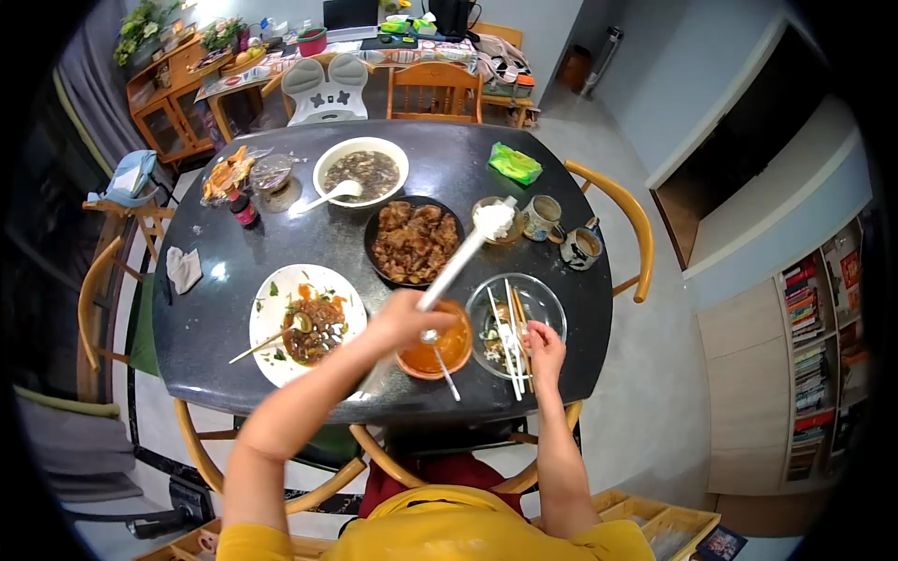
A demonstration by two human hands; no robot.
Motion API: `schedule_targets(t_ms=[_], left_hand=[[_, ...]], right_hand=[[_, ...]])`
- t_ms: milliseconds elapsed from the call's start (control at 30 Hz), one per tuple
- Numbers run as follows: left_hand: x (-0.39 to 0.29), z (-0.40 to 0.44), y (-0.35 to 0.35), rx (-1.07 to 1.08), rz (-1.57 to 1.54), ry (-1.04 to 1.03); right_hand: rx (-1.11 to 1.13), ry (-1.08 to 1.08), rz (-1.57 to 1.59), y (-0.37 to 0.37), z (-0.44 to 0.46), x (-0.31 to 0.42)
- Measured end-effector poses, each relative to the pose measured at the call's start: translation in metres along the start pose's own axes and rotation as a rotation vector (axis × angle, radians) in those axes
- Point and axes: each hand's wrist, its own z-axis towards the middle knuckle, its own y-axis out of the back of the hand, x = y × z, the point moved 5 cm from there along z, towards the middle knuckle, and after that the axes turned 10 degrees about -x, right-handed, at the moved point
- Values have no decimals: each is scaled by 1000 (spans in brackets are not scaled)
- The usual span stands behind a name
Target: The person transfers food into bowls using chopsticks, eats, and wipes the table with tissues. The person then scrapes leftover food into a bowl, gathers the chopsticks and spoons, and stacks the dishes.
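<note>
A long white stick-like object (456, 269), blurred by motion, slants up across the table in my left hand (409, 321), whose fingers are wrapped round it. Beneath that hand sits a bowl of orange-red sauce (451, 348) with a metal spoon (443, 367) in it. My right hand (545, 355) is closed at the right side of a clear glass bowl (554, 304), its fingertips on the brown chopsticks (520, 323). White chopsticks (503, 338) lie beside these, across the bowl. Food scraps show inside the glass bowl.
Nearby stand a dark plate of browned food (413, 241), a white plate with leftovers (267, 323), a soup bowl (400, 161) with a white ladle (344, 190), mugs (542, 220), a green packet (514, 165), a bottle (242, 208) and a crumpled tissue (184, 270). Chairs surround the table.
</note>
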Motion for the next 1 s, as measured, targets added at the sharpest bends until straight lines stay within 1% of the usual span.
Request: schedule_targets(t_ms=[33,67,133,200,233,267,300,333,367,467,533,567,600,667,700,767,800,867,900,933,967,1000], left_hand=[[-4,7,-34,4,-19,-41],[-7,15,-64,6,-39,-81],[3,36,-114,-40,-14,-53],[30,62,-152,-170,-21,-54],[45,74,-164,-299,5,-147],[67,87,-174,-505,62,-264],[78,88,-179,-451,-39,-222],[67,76,-174,-396,-139,-178],[65,59,-178,-286,-268,23],[70,31,-199,-54,-774,274],[67,10,-212,144,-1063,450],[72,7,-220,218,-1164,490],[68,1,-225,252,-1287,520],[66,0,-234,334,-1458,513],[62,0,-237,327,-1467,509],[52,1,-238,223,-1488,446],[50,7,-239,228,-1497,369],[51,17,-246,158,-1492,381],[50,19,-248,160,-1492,377],[48,23,-250,213,-1558,356],[46,28,-253,265,-1624,334],[54,36,-258,266,-1624,330]], right_hand=[[4,-33,48,3,0,8],[-1,-26,20,7,3,7],[42,-49,24,15,7,6],[64,-78,-5,21,6,15],[83,8,-94,23,7,17],[101,96,-181,27,8,18],[115,138,-184,29,10,12],[128,184,-179,30,9,10],[142,174,-197,32,8,6],[155,147,-209,35,-1,11],[129,140,-56,39,-12,16],[170,83,12,42,-18,16],[178,82,10,48,-28,26],[167,100,193,64,-49,63],[215,231,183,75,-59,84],[298,522,161,88,-79,122],[386,543,241,87,-89,131],[475,720,38,81,-103,138],[465,771,-72,74,-106,132],[464,776,-72,67,-103,120],[395,844,-120,61,-98,106],[325,909,-167,57,-93,97]])
